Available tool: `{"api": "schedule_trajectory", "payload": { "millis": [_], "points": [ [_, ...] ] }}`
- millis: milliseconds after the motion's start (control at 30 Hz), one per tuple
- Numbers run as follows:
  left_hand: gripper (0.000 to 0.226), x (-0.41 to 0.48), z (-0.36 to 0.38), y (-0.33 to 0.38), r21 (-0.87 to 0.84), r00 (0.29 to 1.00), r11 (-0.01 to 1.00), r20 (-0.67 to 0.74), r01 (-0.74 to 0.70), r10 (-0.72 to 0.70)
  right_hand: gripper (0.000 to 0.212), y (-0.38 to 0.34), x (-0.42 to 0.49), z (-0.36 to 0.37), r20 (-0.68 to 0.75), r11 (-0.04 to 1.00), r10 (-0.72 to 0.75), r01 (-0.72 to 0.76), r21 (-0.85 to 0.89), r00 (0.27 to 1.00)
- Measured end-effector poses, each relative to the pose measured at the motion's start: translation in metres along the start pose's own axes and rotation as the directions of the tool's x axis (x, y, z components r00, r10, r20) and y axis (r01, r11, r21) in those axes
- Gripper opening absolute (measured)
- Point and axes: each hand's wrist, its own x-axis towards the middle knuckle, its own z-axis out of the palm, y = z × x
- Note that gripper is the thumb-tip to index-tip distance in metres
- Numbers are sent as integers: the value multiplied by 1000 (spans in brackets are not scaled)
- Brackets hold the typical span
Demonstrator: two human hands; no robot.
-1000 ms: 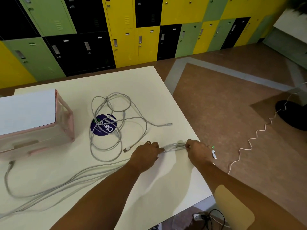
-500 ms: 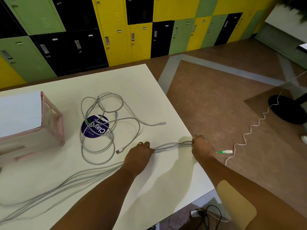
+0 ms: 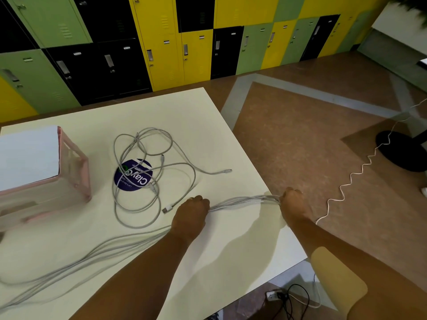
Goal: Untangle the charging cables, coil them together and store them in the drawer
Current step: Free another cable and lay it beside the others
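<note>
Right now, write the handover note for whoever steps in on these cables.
Left hand: closed on the straightened cable bundle, over the table.
Right hand: closed on the same bundle at the table's right edge.
The bundle's remainder trails toward the table's near-left corner.
Loose tangle lies untouched over a blue sticker.
Pink drawer unit stands at left.
Done: some cables gathered straight.
Left: untangle the loose cables, coil everything together, store it in the drawer.

Yellow, green and black lockers (image 3: pixel 161 42) line the wall, a round blue sticker (image 3: pixel 129 179) marks the table (image 3: pixel 208 125).
</note>
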Motion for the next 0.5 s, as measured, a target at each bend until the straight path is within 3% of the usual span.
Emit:
{"api": "schedule_trajectory", "payload": {
  "millis": [100, 200, 500],
  "points": [
    [11, 0, -2, 2, -114, 999, 993, -38, 22, -26, 22, 8, 3, 0, -60, 999, 23, -26, -44, 998],
    [11, -3, 1, 1, -204, 998, 978, -49, 35, -46, 7, 5, -1, -4, -57, 999, 10, -13, -46, 998],
    [14, -15, 4, -8, -230, 995, 972, -69, 58, -75, 26, 0, 0, 4, -21, 998, 15, -14, 67, 1000]
  ]
}}
